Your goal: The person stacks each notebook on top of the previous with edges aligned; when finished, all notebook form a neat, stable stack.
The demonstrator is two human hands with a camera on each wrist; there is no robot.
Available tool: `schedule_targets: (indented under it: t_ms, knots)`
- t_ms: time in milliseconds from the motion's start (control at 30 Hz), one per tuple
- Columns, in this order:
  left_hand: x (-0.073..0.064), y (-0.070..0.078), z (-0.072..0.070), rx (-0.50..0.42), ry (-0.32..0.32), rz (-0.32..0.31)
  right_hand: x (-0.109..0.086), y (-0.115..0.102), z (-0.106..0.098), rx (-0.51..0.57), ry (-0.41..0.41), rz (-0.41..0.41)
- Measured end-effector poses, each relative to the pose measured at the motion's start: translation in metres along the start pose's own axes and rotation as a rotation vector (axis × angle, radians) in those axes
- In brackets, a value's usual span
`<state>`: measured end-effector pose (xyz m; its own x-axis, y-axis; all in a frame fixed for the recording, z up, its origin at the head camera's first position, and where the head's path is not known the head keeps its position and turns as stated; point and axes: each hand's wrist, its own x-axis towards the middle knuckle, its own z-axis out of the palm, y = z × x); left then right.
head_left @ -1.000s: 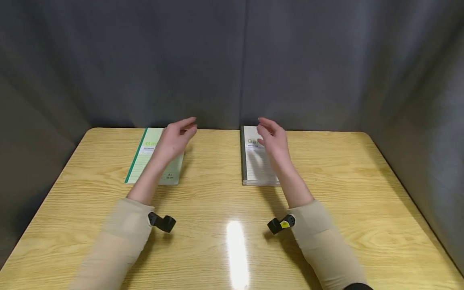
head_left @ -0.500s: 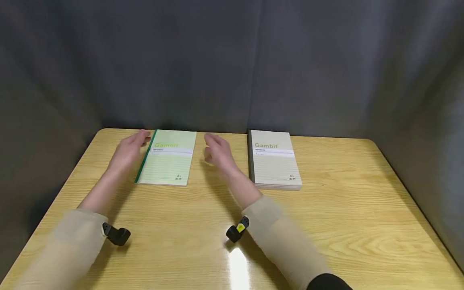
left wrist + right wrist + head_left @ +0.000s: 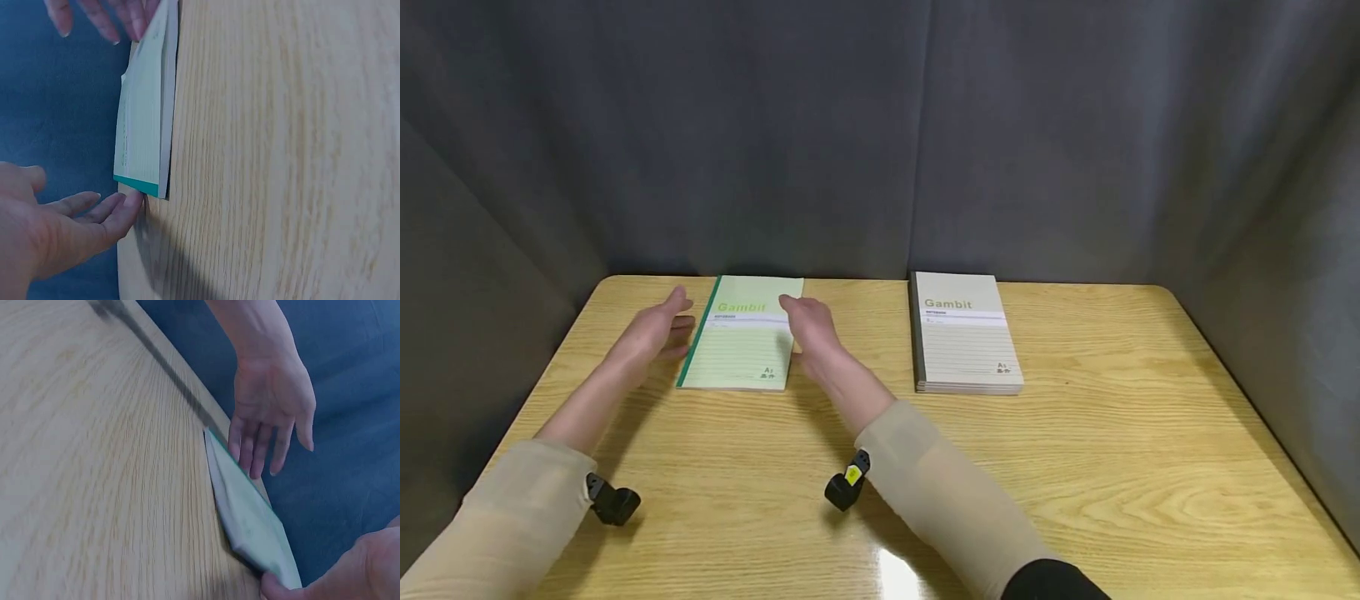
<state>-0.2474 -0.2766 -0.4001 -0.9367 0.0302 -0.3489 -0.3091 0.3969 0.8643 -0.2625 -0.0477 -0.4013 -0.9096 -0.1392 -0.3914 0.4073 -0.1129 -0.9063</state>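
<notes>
A pale green notebook (image 3: 741,350) with a darker green spine lies at the far left of the wooden table. In the head view my left hand (image 3: 651,333) is beside its spine, thumb up, fingers extended toward it. The left wrist view puts those fingertips (image 3: 128,200) right at the spine edge. Across the notebook, my right hand (image 3: 814,329) overlaps the right edge, its thumb pointing forward. One right fingertip (image 3: 272,581) meets the notebook's near right corner in the right wrist view. The cover stands slightly apart from the pages there. Some right fingers are hidden in the head view.
A stack of white notebooks (image 3: 966,342) with dark spines lies right of centre near the back edge of the table (image 3: 1112,433). Grey curtains (image 3: 760,142) rise behind and at the sides. Each sleeve cuff carries a small black wrist camera (image 3: 842,492).
Both hands have moved left, from above the two notebook piles to either side of the green notebook. In the last half second the right hand has closed in on its right edge.
</notes>
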Motion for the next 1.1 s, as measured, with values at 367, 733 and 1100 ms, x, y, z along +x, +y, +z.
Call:
schedule_targets:
  t_ms: [367, 733, 1100]
  knots:
    - [0.018, -0.015, -0.010, -0.096, -0.049, -0.066, 0.023, 0.009, -0.013, 0.035, -0.051, 0.047]
    - [0.002, 0.002, -0.008, -0.354, 0.013, 0.083, 0.022, -0.001, -0.025, 0.041, -0.121, -0.076]
    - [-0.020, 0.053, 0.045, -0.518, 0.053, 0.262, -0.002, -0.036, -0.084, 0.061, -0.122, -0.262]
